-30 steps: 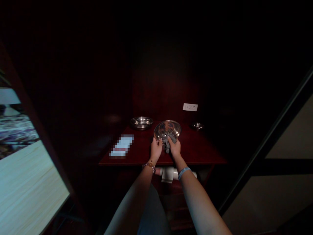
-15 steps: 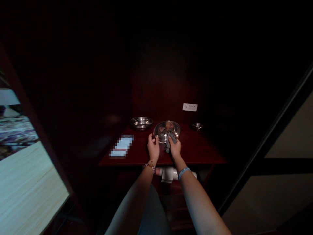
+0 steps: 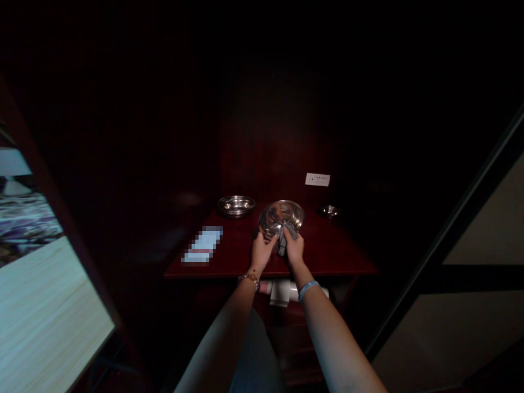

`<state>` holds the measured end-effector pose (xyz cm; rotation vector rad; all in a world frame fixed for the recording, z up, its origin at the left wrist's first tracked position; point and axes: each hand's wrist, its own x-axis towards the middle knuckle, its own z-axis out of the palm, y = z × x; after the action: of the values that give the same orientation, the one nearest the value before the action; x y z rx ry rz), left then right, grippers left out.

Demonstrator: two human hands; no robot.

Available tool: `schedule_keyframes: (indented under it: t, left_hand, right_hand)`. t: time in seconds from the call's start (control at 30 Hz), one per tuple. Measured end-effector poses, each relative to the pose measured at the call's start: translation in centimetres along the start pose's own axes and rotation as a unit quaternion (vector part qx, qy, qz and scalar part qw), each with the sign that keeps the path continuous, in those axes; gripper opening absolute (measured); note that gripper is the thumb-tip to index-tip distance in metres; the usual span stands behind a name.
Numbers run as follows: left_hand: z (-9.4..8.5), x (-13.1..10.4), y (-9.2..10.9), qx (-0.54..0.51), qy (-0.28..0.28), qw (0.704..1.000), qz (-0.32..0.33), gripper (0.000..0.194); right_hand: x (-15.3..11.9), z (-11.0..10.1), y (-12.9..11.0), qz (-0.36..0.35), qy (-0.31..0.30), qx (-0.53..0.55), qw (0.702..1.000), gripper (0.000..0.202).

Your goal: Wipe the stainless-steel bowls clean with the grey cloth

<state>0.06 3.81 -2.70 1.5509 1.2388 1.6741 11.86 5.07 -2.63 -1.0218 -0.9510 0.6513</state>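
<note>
One bowl [image 3: 281,210] ahead: left fingers [image 3: 272,240] pinch its near rim, right fingers [image 3: 289,234] pinch cloth [image 3: 282,246] against its near side.

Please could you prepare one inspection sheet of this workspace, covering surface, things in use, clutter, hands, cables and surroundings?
Surface: dark red tabletop, glossy in places.
Things in use: shiny metal dish with a crumpled grey cloth at its near side.
Clutter: wide metal bowl, possibly stacked, back left; small metal bowl back right; blurred-out pale item front left.
Hands: left hand grips the dish's near rim; right hand pinches the cloth against it.
Cables: nothing seen.
Surroundings: white socket panel on the back wall; pale wooden surface at far left; deep shadow elsewhere.
</note>
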Motion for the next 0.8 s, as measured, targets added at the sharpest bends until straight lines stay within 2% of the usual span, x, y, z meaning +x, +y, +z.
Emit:
schedule_keyframes:
  t: [0.43, 0.8]
  left_hand:
    - [0.04, 0.14, -0.62, -0.019, 0.011, 1.000, -0.006, 0.034]
    - [0.06, 0.13, -0.72, -0.008, -0.001, 1.000, -0.010, 0.034]
  right_hand:
    - [-0.19, -0.05, -0.48, 0.010, -0.008, -0.024, 1.000, 0.045]
    - [-0.15, -0.08, -0.42, 0.004, -0.008, -0.019, 1.000, 0.047]
